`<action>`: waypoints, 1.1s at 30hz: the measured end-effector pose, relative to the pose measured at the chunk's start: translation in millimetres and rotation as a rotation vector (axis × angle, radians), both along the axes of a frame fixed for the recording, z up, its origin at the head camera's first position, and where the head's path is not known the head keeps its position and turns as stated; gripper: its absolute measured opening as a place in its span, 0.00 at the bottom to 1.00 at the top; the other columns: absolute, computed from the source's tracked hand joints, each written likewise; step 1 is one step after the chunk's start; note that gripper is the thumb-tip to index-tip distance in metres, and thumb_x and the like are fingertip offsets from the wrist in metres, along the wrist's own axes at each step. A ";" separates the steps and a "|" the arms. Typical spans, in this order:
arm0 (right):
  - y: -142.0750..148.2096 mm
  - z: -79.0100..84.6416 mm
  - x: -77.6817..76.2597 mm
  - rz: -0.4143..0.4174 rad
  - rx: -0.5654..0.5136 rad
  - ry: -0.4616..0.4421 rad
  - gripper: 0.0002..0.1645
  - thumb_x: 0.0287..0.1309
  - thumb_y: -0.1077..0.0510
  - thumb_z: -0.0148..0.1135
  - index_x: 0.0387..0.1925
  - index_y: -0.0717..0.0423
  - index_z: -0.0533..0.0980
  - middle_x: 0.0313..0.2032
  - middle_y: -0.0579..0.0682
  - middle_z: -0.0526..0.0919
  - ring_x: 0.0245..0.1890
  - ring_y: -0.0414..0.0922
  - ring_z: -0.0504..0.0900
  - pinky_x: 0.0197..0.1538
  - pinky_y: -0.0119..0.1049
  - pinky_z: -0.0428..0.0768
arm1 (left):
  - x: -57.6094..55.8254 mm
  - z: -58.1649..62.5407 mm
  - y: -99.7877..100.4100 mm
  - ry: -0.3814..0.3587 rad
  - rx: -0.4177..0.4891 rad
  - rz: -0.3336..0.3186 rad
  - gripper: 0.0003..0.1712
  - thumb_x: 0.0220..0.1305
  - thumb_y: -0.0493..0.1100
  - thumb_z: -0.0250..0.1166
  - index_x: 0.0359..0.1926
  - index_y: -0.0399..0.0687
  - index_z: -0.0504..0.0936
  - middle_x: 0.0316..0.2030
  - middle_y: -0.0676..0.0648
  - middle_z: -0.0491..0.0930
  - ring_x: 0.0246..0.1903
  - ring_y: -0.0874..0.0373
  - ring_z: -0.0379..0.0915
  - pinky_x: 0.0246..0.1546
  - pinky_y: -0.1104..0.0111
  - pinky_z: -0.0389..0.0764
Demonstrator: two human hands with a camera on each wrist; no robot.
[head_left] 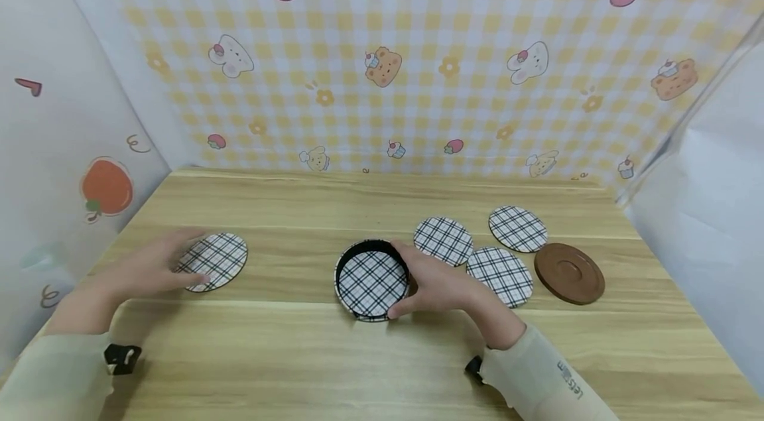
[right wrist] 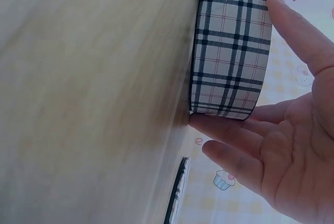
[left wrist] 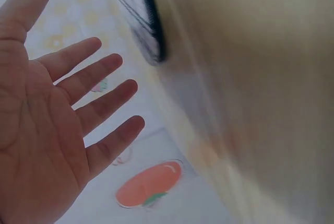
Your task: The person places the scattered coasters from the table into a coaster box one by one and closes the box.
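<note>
A round plaid coaster holder (head_left: 367, 246) with a black inner wall stands upright on the table, a plaid coaster (head_left: 371, 283) lying inside. My right hand (head_left: 442, 285) grips the holder's right side, thumb at the near rim and fingers around the far side. The right wrist view shows the holder's plaid outer wall (right wrist: 232, 57) between thumb and fingers. At the left, my left hand (head_left: 149, 270) hovers with spread fingers over another plaid coaster (head_left: 223, 258). In the left wrist view that coaster (left wrist: 141, 15) appears apart from the fingers.
Three plaid coasters lie right of the holder: one nearer the middle (head_left: 443, 240), one behind (head_left: 518, 229), one in front (head_left: 500, 276). A brown round lid-like disc (head_left: 570, 273) lies beside them. A yellow checked cloth (head_left: 418, 109) backs the wooden table (head_left: 286, 355); white sheets flank it.
</note>
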State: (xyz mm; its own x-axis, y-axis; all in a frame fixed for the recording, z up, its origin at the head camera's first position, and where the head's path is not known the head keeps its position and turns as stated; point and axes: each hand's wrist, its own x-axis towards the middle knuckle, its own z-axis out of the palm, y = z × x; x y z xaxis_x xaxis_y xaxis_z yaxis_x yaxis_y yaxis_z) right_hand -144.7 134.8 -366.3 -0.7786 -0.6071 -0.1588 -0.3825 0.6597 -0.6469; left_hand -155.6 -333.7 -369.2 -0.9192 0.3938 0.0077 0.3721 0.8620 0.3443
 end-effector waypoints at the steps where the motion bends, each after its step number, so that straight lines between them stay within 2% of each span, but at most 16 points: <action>1: -0.1 0.0 0.2 -0.002 0.002 -0.002 0.69 0.46 0.45 0.79 0.78 0.60 0.46 0.76 0.57 0.55 0.75 0.53 0.58 0.76 0.50 0.58 | -0.2 -1.4 -2.1 -0.006 0.003 0.005 0.50 0.49 0.50 0.78 0.65 0.25 0.66 0.60 0.25 0.71 0.60 0.29 0.66 0.55 0.37 0.69; 8: -0.2 -0.3 0.5 0.005 -0.011 0.000 0.68 0.46 0.45 0.78 0.77 0.62 0.47 0.76 0.58 0.56 0.75 0.54 0.58 0.76 0.51 0.58 | 0.5 -8.2 -8.6 -0.119 -0.007 0.081 0.59 0.47 0.56 0.78 0.69 0.24 0.60 0.64 0.20 0.64 0.61 0.25 0.62 0.57 0.33 0.66; 11: -0.3 -0.7 0.6 0.003 -0.007 -0.002 0.68 0.46 0.45 0.78 0.77 0.62 0.47 0.76 0.59 0.55 0.75 0.55 0.58 0.76 0.51 0.58 | 0.0 -9.9 -8.5 -0.132 -0.016 0.086 0.61 0.46 0.58 0.78 0.69 0.24 0.60 0.63 0.20 0.65 0.61 0.25 0.63 0.57 0.33 0.67; 16: -0.2 -1.8 0.2 0.001 0.002 -0.005 0.68 0.47 0.44 0.78 0.77 0.62 0.47 0.76 0.58 0.55 0.75 0.54 0.57 0.77 0.50 0.58 | -0.8 -12.1 -5.3 -0.128 -0.009 0.066 0.62 0.43 0.59 0.79 0.70 0.27 0.61 0.62 0.23 0.68 0.58 0.29 0.68 0.55 0.36 0.72; 22: 0.0 -0.9 0.8 0.002 0.001 0.004 0.68 0.46 0.44 0.78 0.77 0.63 0.47 0.76 0.58 0.56 0.75 0.54 0.58 0.76 0.50 0.58 | -2.1 -14.4 -1.4 -0.121 -0.023 0.050 0.61 0.42 0.56 0.80 0.69 0.24 0.61 0.63 0.21 0.66 0.59 0.27 0.66 0.55 0.35 0.71; 28: -0.1 0.7 1.3 -0.007 0.010 0.006 0.68 0.46 0.45 0.78 0.77 0.62 0.47 0.76 0.57 0.56 0.75 0.53 0.58 0.76 0.50 0.58 | -3.2 -13.6 3.2 -0.086 -0.063 0.021 0.61 0.42 0.57 0.80 0.68 0.26 0.63 0.62 0.22 0.68 0.58 0.26 0.67 0.54 0.36 0.72; 33: 0.1 1.0 1.8 -0.013 0.020 0.003 0.69 0.46 0.45 0.79 0.78 0.60 0.46 0.77 0.56 0.55 0.76 0.52 0.57 0.77 0.49 0.57 | -3.3 -12.3 7.2 -0.068 -0.106 0.034 0.60 0.41 0.59 0.80 0.68 0.28 0.65 0.62 0.23 0.68 0.56 0.25 0.67 0.51 0.36 0.74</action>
State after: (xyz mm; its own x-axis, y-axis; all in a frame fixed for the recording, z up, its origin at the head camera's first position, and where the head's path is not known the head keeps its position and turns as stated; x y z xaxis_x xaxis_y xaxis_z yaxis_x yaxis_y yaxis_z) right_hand -142.9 135.0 -365.3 -0.7867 -0.5938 -0.1686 -0.3755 0.6772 -0.6327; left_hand -158.9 -326.6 -381.6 -0.9291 0.3574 -0.0948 0.3208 0.9066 0.2743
